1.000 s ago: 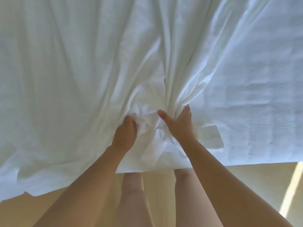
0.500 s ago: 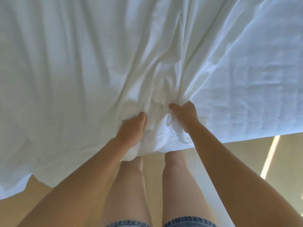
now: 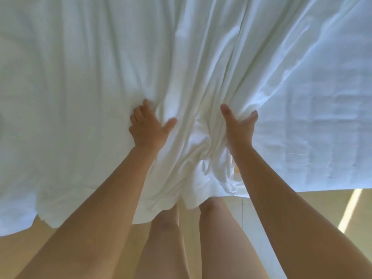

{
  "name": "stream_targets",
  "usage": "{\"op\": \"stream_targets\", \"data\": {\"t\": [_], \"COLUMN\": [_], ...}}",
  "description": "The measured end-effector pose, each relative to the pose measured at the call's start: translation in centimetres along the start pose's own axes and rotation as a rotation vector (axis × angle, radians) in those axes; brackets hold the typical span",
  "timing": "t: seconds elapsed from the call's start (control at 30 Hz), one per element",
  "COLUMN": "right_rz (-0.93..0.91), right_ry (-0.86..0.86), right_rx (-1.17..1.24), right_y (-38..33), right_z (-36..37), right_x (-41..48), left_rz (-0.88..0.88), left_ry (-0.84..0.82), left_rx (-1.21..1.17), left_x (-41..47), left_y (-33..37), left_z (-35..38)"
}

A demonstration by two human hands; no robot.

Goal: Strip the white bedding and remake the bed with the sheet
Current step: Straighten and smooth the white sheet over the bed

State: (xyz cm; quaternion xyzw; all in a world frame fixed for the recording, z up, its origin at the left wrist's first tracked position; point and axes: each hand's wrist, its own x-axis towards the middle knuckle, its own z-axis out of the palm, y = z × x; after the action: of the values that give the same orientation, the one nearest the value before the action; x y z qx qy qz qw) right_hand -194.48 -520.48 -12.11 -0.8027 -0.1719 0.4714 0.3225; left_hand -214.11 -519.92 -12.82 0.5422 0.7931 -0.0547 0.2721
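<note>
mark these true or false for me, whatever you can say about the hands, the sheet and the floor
1. The left hand and the right hand both grip the white sheet. True.
2. The sheet lies flat and smooth between the hands. False: it is bunched into deep folds there.
3. The person wears long sleeves. False: both forearms are bare.
4. A strip of sunlight falls on the floor at the right. True.
5. The sheet is blue with stripes. False: it is plain white.
</note>
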Motion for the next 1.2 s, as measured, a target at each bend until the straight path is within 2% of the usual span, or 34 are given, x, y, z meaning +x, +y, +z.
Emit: {"op": "stream_targets", "data": {"t": [0.07, 0.13, 0.2, 0.27, 0.43, 0.53, 0.7, 0.77, 0.8, 0.83, 0.9, 0.93, 1.0, 1.07, 1.13, 1.2], "right_rz": [-0.047, -0.130, -0.152, -0.131, -0.133, -0.096, -0.098, -0.064, -0.111, -0.213, -0.411, -0.434, -0.386, -0.259, -0.041, 0.043], "right_ry": [-0.109, -0.230, -0.280, -0.304, -0.600, -0.681, -0.793, -0.817, -0.797, -0.746, -0.511, -0.418, -0.434, -0.634, -0.775, -0.829], "right_rx": [-0.104, -0.169, -0.194, -0.233, -0.351, -0.355, -0.391, -0.358, -0.398, -0.532, -0.916, -1.036, -1.120, -1.026, -0.772, -0.638], "right_y": [-1.5, -2.9, -4.0, -4.7, -4.4, -2.9, -2.0, -2.4, -2.5, -2.4, -0.7, 0.4, 3.1, 5.9, 8.5, 10.3], "right_z": [1.7, 3.9, 6.3, 8.7, 18.0, 25.1, 35.5, 37.4, 37.2, 36.1, 32.2, 29.9, 26.6, 26.2, 27.9, 29.6], "right_x": [1.7, 2.5, 2.6, 2.2, -4.2, -9.5, -17.1, -18.8, -19.0, -18.9, -18.0, -18.1, -19.6, -22.3, -25.7, -28.5], "left_rz": [-0.019, -0.004, -0.090, -0.120, 0.022, -0.038, -0.135, -0.184, -0.178, -0.175, -0.227, -0.248, -0.243, -0.180, -0.095, -0.037], "left_ry": [0.050, 0.103, 0.156, 0.230, 0.212, 0.163, 0.284, 0.243, 0.186, 0.118, 0.000, -0.036, -0.093, -0.132, -0.138, -0.124], "left_rx": [-0.043, -0.193, -0.422, -0.547, -0.401, -0.311, -0.099, -0.154, -0.225, -0.306, -0.451, -0.490, -0.547, -0.539, -0.364, -0.142], "left_x": [1.3, 2.2, 3.1, 3.6, 4.2, 5.4, 7.7, 7.6, 6.9, 5.8, 2.8, 1.3, -1.0, -2.1, -2.5, -2.5], "left_y": [1.2, 1.5, 0.7, -1.5, -9.4, -16.9, -28.4, -30.5, -30.8, -30.8, -30.3, -30.1, -30.0, -30.7, -33.0, -35.9], "left_z": [0.7, 1.0, 0.1, -1.3, -5.7, -8.3, -13.6, -13.8, -13.4, -12.7, -10.8, -9.8, -8.0, -7.4, -7.9, -9.3]}}
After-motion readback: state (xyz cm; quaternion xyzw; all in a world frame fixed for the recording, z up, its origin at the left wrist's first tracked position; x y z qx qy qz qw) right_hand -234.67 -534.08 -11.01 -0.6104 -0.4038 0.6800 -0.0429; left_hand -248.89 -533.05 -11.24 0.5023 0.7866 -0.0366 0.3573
